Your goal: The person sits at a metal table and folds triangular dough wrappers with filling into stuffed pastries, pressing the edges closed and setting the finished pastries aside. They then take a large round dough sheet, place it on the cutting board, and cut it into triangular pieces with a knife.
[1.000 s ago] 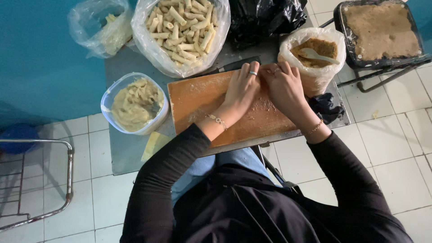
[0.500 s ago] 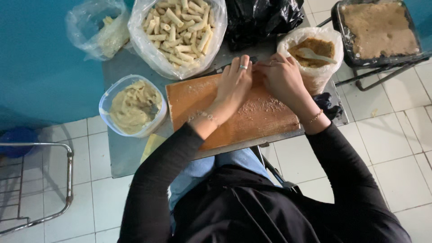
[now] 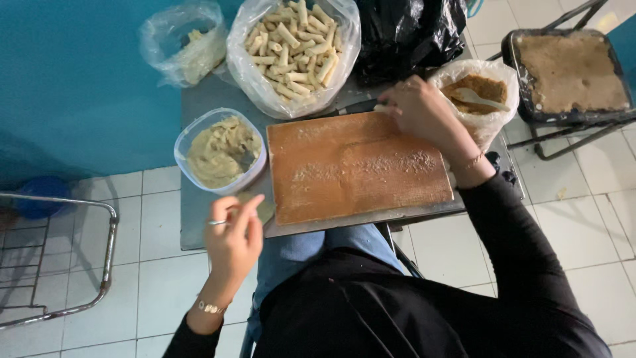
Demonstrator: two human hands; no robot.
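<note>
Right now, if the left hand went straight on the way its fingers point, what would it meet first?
Probably the clear tub of pale filling, ahead of the left hand past a yellowish piece on the table; height over the table is unclear.

My wooden board (image 3: pixel 358 166) looks matt and orange-brown, its grain dusted with pale, gritty crumbs. Under it the desk (image 3: pixel 199 225) is dull grey metal, smooth and scuffed. The tub (image 3: pixel 189 132) beside it is clear plastic, holding a lumpy, wet-looking paste. Thin, crinkly clear plastic makes the bag of rolls (image 3: pixel 291 46), and the rolls inside look dry and floury. The black bag (image 3: pixel 411 33) is glossy plastic, creased and shiny. My right hand (image 3: pixel 417 109) wears a fine metal bracelet; my left hand (image 3: pixel 232 238) has a shiny metal ring. My sleeves are soft matt black cloth. The floor (image 3: pixel 159 278) is glazed white tile.
</note>
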